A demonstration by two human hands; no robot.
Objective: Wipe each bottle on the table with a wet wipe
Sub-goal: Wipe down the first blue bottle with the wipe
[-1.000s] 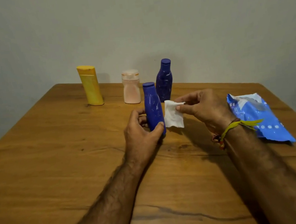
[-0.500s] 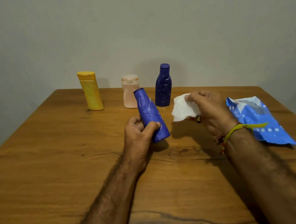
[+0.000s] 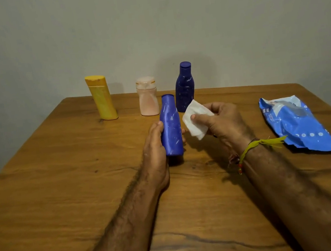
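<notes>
The left hand (image 3: 155, 147) holds a blue bottle (image 3: 171, 128) near the middle of the worktop (image 3: 62, 181). Its fingers are wrapped around the lower part of the bottle, with the thumb on the near side. The bottle stands almost straight up, cap end pointing up and away, and its bottom looks lifted just off the wood, though that is hard to tell for sure. The right hand (image 3: 221, 122) pinches a white wipe (image 3: 196, 119) between its thumb and fingers. The wipe hangs just beside the bottle, on its right side, very close but maybe not touching yet. So the bottle lies to the left of the wipe, and the right hand is the one that has to go over to it. I think the next move is a short slide left, then a rub up and down along the tall side of the bottle. Three more bottles wait at the back: a yellow bottle (image 3: 102, 99), a pink bottle (image 3: 147, 97) and a dark blue bottle (image 3: 184, 88). The wipe pack (image 3: 299, 126) lies flat on the right, well apart from the hands.
</notes>
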